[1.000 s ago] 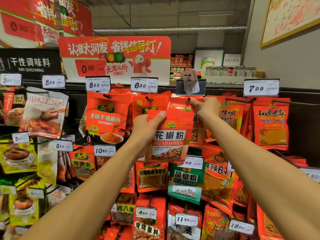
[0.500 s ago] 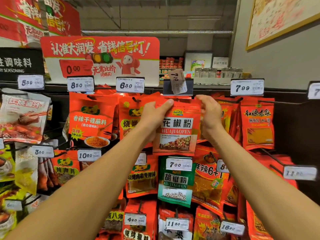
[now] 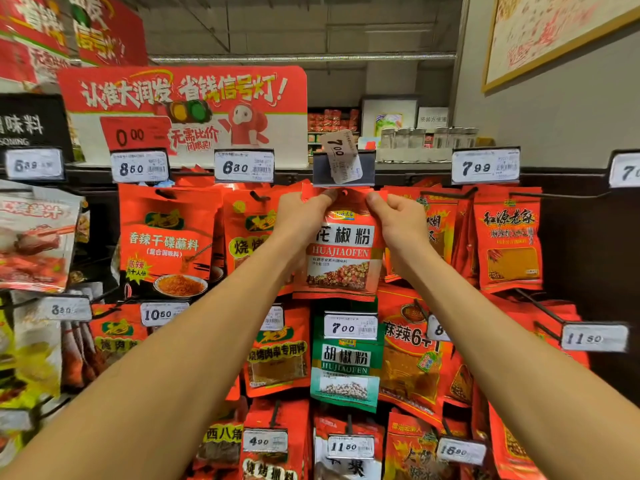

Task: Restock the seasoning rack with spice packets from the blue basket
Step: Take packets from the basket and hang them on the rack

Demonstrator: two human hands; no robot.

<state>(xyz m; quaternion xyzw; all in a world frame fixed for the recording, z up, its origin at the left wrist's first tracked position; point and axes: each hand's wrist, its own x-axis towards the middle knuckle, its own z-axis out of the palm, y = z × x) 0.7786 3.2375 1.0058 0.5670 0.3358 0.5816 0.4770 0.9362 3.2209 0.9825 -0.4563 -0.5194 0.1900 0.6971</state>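
A red spice packet [image 3: 341,258] marked HUAJIAOFEN hangs flat against the seasoning rack, just under the dark tag holder [image 3: 344,168] with a loose 7.00 price slip. My left hand [image 3: 301,220] pinches the packet's top left corner. At the top right corner my right hand [image 3: 398,220] pinches it too. The punched hole in the packet's top edge shows between my two thumbs, right at the peg. The blue basket is out of view.
Rows of red seasoning packets hang on pegs all around, with price tags 8.50 [image 3: 140,168], 6.80 [image 3: 244,166] and 7.99 [image 3: 485,166] along the top rail. A green pepper packet [image 3: 346,372] hangs directly below. A red promotional sign [image 3: 187,112] stands above the rack.
Both hands have raised the packet from chest height to the top peg under the 7.00 slip. My right hand left the peg and took the packet's right corner.
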